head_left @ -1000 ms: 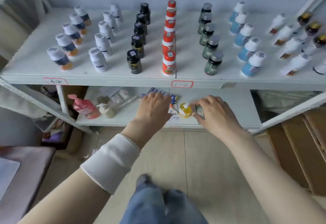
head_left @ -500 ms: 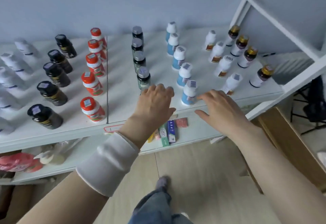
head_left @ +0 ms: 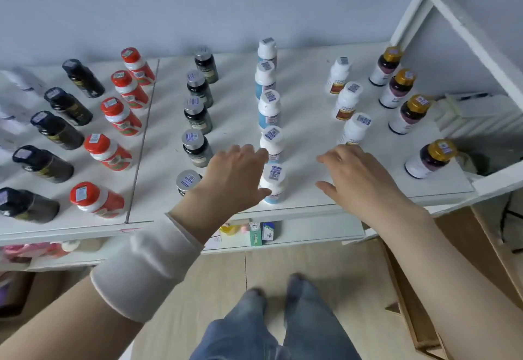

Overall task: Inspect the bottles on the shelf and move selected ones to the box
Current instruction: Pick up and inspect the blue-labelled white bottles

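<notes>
Rows of bottles stand on the white shelf (head_left: 311, 121): black ones (head_left: 58, 130), red-capped ones (head_left: 120, 116), dark green grey-capped ones (head_left: 196, 113), blue-labelled white ones (head_left: 268, 107), white ones with red labels (head_left: 346, 102), and gold-capped ones (head_left: 410, 113). My left hand (head_left: 230, 180) hovers over the shelf's front, fingers relaxed, right beside the nearest blue-labelled bottle (head_left: 274, 184) and partly hiding the nearest green bottle (head_left: 187, 181). My right hand (head_left: 355, 175) is spread, palm down, to that bottle's right, covering the front of the white row. Neither holds anything.
A lower shelf (head_left: 311, 232) holds small boxes (head_left: 261, 233) and a yellow item (head_left: 229, 229). A cardboard box (head_left: 452, 274) stands on the floor at the right. A white frame strut (head_left: 467, 25) rises at the far right. My legs (head_left: 277, 328) are below.
The view has swung up and to the right, from the lower shelf to the top one. Both hands rose from the lower shelf's items to the front bottles on the top shelf.
</notes>
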{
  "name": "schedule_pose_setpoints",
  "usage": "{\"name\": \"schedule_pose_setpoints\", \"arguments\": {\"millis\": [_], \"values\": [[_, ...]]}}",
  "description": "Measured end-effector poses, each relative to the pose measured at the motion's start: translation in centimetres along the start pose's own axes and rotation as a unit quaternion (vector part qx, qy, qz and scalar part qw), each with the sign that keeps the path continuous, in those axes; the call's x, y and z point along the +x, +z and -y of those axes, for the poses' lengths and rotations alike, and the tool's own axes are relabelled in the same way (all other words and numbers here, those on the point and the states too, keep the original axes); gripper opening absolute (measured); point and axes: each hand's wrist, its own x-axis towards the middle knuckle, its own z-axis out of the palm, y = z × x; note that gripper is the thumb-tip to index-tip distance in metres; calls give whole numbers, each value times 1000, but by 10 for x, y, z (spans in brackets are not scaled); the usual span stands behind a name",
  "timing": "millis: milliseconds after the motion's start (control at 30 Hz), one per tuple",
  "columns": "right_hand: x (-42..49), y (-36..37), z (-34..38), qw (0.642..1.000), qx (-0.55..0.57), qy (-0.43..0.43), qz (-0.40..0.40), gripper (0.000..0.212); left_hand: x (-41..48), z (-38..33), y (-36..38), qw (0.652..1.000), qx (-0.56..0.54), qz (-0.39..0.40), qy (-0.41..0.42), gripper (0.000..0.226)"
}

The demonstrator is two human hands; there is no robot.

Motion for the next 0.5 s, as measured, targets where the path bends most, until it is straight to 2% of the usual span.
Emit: {"name": "schedule_pose_setpoints", "arguments": {"millis": [200, 333, 433, 500], "values": [[25, 22, -10, 994, -21, -102, 21, 42, 2, -17, 17, 995, -52, 11, -86, 61], [33, 39, -13, 991, 24, -125, 34, 40, 10, -27, 33, 983, -120, 3, -139, 55], [32, 56, -16, 978, 188, -89, 9, 45, 10, -22, 41, 955, -242, -41, -168, 47], [30, 60, -16, 930, 366, -18, -5, 46, 3, -18, 39, 910, -365, -91, -176, 39]]}}
